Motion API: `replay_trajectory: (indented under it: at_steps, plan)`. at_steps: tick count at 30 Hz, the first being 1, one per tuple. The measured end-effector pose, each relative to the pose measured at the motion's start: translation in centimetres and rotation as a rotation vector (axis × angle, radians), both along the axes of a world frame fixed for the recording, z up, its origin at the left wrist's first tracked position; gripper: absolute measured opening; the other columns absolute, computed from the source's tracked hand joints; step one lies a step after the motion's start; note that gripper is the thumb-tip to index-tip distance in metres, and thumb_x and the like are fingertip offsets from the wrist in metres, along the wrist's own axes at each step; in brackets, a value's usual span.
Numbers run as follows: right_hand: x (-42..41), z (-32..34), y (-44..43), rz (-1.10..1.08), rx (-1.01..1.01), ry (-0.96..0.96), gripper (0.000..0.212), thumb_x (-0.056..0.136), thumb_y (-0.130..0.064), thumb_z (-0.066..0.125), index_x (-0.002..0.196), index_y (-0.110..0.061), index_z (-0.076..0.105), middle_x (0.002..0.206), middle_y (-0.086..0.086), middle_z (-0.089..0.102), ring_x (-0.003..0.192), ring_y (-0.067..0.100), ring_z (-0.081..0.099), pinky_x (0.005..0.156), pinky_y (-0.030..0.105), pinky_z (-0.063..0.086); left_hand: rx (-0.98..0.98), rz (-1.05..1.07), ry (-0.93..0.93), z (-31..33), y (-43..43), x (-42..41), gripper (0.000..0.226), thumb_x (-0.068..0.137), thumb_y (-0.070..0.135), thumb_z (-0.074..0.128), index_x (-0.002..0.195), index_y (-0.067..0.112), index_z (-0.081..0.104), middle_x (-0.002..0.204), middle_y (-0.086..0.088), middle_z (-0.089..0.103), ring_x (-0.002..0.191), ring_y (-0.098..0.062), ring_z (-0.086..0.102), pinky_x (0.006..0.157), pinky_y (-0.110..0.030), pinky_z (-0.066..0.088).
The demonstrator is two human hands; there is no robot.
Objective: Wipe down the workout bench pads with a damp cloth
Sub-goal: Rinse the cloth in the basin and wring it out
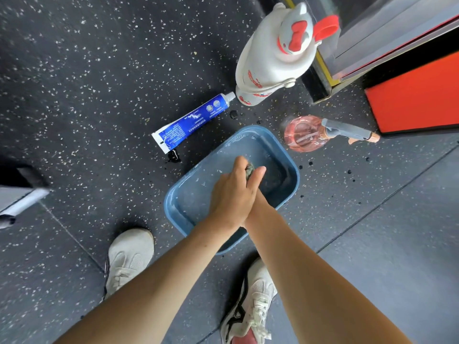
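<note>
Over the blue basin [293, 173] on the floor, we note both hands brought together. The left hand [231, 197] lies on top, its fingers and thumb curled and pinching the cloth [249, 169]; only a small grey-green wad of it shows between thumb and forefinger. The right hand [259, 200] sits beneath the left and is mostly hidden. We cannot tell whether it grips anything.

Basin: rectangular with rounded corners, shallow water inside. A darker patch lies under the hands; we cannot tell what it is.

Around the basin, on the speckled dark floor [74, 95]:
- blue tube [193, 120], lying flat beyond and to the left of the basin, with a small dark puddle at its crimped end;
- white bottle [270, 58] with red cap, standing beyond the tube's nozzle end;
- pink spray bottle [304, 135] with grey trigger head, just beside the basin's far right corner;
- dark wet drops scattered to the right.

At right, a red panel [417, 95] edged in black; we cannot say whether it is a bench pad. Near us, two white shoes [129, 256], the basin's near edge between them.
</note>
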State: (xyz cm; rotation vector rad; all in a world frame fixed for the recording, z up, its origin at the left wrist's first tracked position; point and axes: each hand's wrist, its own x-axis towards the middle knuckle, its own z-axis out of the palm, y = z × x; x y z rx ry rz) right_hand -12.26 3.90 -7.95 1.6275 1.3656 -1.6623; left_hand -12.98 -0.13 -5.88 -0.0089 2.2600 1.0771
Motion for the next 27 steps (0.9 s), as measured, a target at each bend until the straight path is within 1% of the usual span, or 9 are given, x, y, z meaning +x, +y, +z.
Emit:
replay_trajectory:
  at_steps: [1,2,3,4,10,15,19,23,27]
  plan:
    - [-0.3,-0.2,-0.4,0.104,0.226,-0.097,0.028,0.093,-0.026,0.047,0.104,-0.019,0.071,0.082,-0.005,0.046,0.086,0.008,0.052,0.109,0.029,0.020,-0.048,-0.041,0.043,-0.4,0.2,-0.3,0.032,0.097,0.045,0.041,0.096,0.013,0.045,0.088,-0.014,0.065,0.092,-0.040,0.057,0.071,-0.042,0.039]
    - [1.1,-1.2,-0.5,0.045,0.085,-0.052,0.034,0.098,-0.025,0.039,0.118,-0.016,0.065,0.081,-0.002,0.043,0.084,0.011,0.051,0.082,0.059,-0.033,-0.091,-0.073,0.077,-0.8,0.2,-0.6,0.034,0.098,0.044,0.040,0.098,0.011,0.048,0.091,-0.015,0.066,0.093,-0.040,0.058,0.072,-0.043,0.039]
    - [0.1,-2.1,-0.7,-0.132,-0.190,-0.072,0.039,0.102,-0.022,0.031,0.131,-0.009,0.053,0.079,0.000,0.042,0.077,0.012,0.050,0.038,0.017,0.034,-0.113,-0.085,0.101,-1.3,0.2,-0.9,0.037,0.098,0.044,0.039,0.098,0.009,0.050,0.092,-0.017,0.067,0.093,-0.040,0.058,0.073,-0.043,0.040]
    - [-0.2,-1.3,-0.4,-0.055,-0.275,-0.031,0.040,0.104,-0.020,0.026,0.134,-0.005,0.048,0.077,0.001,0.044,0.071,0.013,0.047,0.076,0.023,0.041,-0.117,-0.078,0.101,-1.8,0.1,-1.2,0.039,0.099,0.044,0.038,0.097,0.008,0.052,0.093,-0.019,0.067,0.094,-0.040,0.058,0.074,-0.044,0.042]
    - [0.5,-1.5,1.0,0.178,-0.191,-0.148,0.027,0.097,-0.009,0.032,0.077,-0.012,0.049,0.061,0.006,0.041,0.059,0.020,0.037,0.048,0.027,0.030,-0.113,0.022,-0.003,-3.5,0.1,-2.0,0.049,0.102,0.038,0.032,0.093,-0.001,0.060,0.100,-0.023,0.065,0.100,-0.038,0.056,0.083,-0.042,0.041]
    - [-0.1,-0.8,3.2,0.438,0.088,-0.099,0.039,0.098,-0.043,0.044,0.096,-0.006,0.056,0.066,0.001,0.049,0.054,0.014,0.045,0.047,0.021,0.035,-0.344,-0.145,-0.080,-4.9,-3.7,-1.6,0.038,0.102,0.043,0.027,0.095,0.013,0.048,0.073,-0.008,0.057,0.078,-0.031,0.060,0.063,-0.035,0.036]
    - [-0.6,-1.0,5.6,0.660,0.244,-0.032,0.064,0.092,-0.045,0.056,0.138,-0.004,0.037,0.121,0.010,0.055,0.104,0.026,0.056,0.077,0.027,0.039,-0.337,-0.229,-0.170,-5.1,-4.6,1.5,0.025,0.100,0.039,0.032,0.110,0.016,0.032,0.089,-0.008,0.051,0.071,-0.025,0.051,0.061,-0.038,0.038]
    - [-0.2,-1.4,5.1,1.166,0.584,-0.142,0.025,0.094,-0.014,0.053,0.118,-0.006,0.051,0.107,0.015,0.062,0.091,0.031,0.063,0.069,0.034,0.047,-0.309,0.064,-0.317,-6.1,-4.8,2.1,0.017,0.099,0.009,0.039,0.111,0.002,0.048,0.101,-0.019,0.060,0.083,-0.030,0.061,0.071,-0.037,0.052]
    - [0.1,-1.8,4.7,0.973,0.630,-0.157,0.041,0.090,-0.043,0.060,0.102,-0.004,0.056,0.094,0.009,0.061,0.087,0.026,0.060,0.070,0.032,0.046,-0.264,0.276,-0.370,-6.2,-4.2,1.5,0.027,0.094,-0.004,0.046,0.121,-0.003,0.047,0.100,-0.019,0.066,0.094,-0.034,0.065,0.075,-0.037,0.054]
